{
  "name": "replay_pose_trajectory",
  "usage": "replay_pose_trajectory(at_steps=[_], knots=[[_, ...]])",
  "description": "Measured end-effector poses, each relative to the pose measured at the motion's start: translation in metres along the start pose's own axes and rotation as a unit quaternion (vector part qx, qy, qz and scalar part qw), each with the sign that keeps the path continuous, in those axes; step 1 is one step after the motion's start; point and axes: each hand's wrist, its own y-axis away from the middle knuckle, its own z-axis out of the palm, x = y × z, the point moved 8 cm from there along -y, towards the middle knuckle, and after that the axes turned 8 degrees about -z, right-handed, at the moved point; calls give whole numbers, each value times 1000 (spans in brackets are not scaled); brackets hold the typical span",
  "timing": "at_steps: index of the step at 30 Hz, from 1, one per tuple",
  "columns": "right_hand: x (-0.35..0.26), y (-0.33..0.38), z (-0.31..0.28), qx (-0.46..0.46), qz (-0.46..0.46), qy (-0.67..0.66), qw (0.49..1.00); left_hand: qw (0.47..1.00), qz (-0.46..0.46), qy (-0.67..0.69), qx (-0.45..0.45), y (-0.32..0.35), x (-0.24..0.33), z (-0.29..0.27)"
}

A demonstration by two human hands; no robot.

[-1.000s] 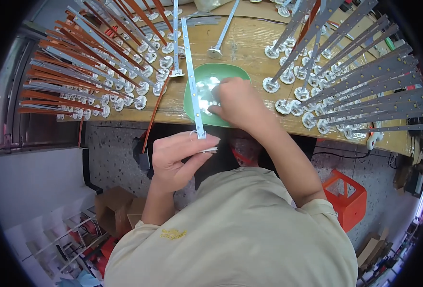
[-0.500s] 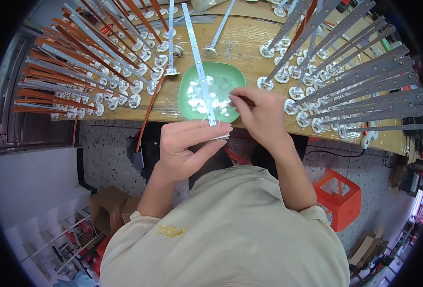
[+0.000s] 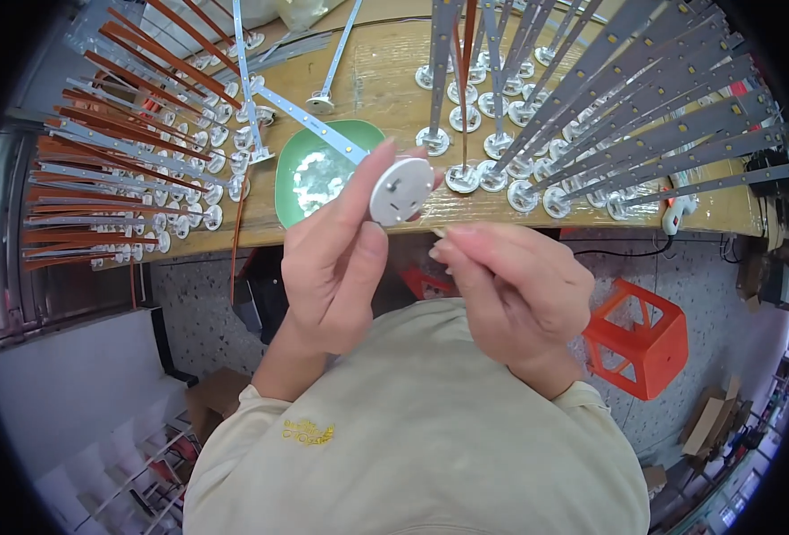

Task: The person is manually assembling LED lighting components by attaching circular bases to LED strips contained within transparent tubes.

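Observation:
My left hand point(image 3: 334, 272) grips an LED strip point(image 3: 309, 122) by its round white base point(image 3: 401, 191). The base's flat underside, with small slots, faces me, and the strip slants away to the far left. Close by on the right, my right hand point(image 3: 526, 299) is closed in a pinch. A tiny pale piece point(image 3: 438, 233) shows at its fingertips, apart from the base. Beyond my left hand, a green bowl point(image 3: 285, 174) holds small, shiny white pieces point(image 3: 317, 178).
Many grey LED strips point(image 3: 617, 134) stand on round bases at the table's right. Orange and grey strips point(image 3: 131, 147) crowd its left. A white plug-like device point(image 3: 677, 212) with a black cable lies near the right edge. An orange stool point(image 3: 648, 352) stands on the floor.
My left hand has tilted the LED strip, turning its base's underside up toward me. My right hand has left the bowl and come nearer, pinching a tiny piece. The view has shifted right.

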Motion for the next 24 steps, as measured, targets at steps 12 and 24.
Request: replay_pose_trajectory(at_steps=[12,24], knots=[[-2,6,-9,50,-62,33,996,990,98,-95,-24,-1,11,26],[20,10,9,64,31,-86,994,991,57,32,117,7,-3,12]])
